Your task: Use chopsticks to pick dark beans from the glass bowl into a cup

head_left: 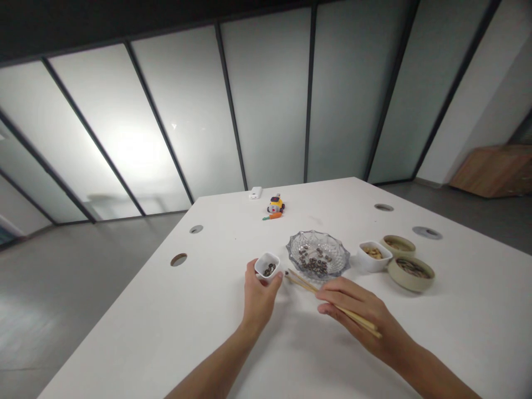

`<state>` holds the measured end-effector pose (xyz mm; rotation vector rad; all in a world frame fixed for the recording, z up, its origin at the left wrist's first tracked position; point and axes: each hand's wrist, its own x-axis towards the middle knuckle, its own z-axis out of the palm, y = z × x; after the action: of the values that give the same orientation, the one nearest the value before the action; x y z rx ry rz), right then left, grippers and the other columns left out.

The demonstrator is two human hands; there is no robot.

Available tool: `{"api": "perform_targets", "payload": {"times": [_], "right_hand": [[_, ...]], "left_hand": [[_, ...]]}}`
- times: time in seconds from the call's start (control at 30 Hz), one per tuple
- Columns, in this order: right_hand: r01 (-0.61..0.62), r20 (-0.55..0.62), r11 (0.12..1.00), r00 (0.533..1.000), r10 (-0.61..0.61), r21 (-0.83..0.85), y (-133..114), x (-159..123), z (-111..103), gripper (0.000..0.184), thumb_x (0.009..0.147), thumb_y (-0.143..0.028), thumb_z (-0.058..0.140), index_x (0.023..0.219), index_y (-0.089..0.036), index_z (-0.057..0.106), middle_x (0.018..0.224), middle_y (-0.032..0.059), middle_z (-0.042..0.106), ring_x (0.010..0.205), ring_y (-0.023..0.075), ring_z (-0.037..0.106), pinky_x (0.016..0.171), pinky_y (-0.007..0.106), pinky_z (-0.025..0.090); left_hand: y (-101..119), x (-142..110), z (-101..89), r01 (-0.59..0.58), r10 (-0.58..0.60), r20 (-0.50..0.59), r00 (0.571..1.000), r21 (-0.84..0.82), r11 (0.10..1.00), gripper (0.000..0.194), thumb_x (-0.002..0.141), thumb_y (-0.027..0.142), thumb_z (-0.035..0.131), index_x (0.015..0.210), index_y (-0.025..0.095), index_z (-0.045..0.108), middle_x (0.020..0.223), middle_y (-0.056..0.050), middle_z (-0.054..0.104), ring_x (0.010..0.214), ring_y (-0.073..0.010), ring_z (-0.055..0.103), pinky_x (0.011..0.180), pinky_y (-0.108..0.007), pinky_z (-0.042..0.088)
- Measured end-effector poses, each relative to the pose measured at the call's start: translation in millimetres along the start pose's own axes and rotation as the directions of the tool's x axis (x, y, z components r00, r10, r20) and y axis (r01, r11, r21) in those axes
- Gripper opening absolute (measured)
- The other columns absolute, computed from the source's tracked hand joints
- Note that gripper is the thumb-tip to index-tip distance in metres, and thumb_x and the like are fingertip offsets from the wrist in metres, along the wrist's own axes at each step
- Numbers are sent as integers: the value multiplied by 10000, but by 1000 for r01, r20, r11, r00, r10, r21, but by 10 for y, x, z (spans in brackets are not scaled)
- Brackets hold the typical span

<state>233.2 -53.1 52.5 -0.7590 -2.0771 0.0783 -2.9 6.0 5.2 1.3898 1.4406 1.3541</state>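
Observation:
My left hand [261, 296] grips a small white cup [267, 260] by its sides, tilted toward me, with several dark beans [269, 270] inside. A pair of wooden chopsticks [305, 284] is held in my right hand [363, 310]. At the chopstick tips, just right of the cup, there is one dark bean [286, 273]. Behind the chopsticks stands a clear cut-glass bowl [338, 244] with many dark beans [316, 265] on its bottom. My right hand is in front of that bowl and does not touch it.
Right of the glass bowl are a white bowl [376, 265] of tan pieces and two green-rimmed round bowls [411, 285] [399, 238]. Farther back lie a yellow toy car [276, 204], an orange toy carrot [274, 216] and a white box [255, 192]. Round holes [178, 259] pierce the white table [199, 332].

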Motion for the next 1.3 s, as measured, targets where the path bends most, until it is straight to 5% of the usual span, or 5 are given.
{"api": "perform_targets", "payload": {"times": [1.3], "right_hand": [[-22,-6,999,1000,22,32,-8,41,-13,172,1101,-248,615,1016,-224,763,923,73,783,820,194,780,723,273,642]], "left_hand": [[32,-15,-18,0,0,1,1000,-19,1000,488,839,460,804,1197,191,610,967,-36,724,767,-185,652,711,-288,510]]}}
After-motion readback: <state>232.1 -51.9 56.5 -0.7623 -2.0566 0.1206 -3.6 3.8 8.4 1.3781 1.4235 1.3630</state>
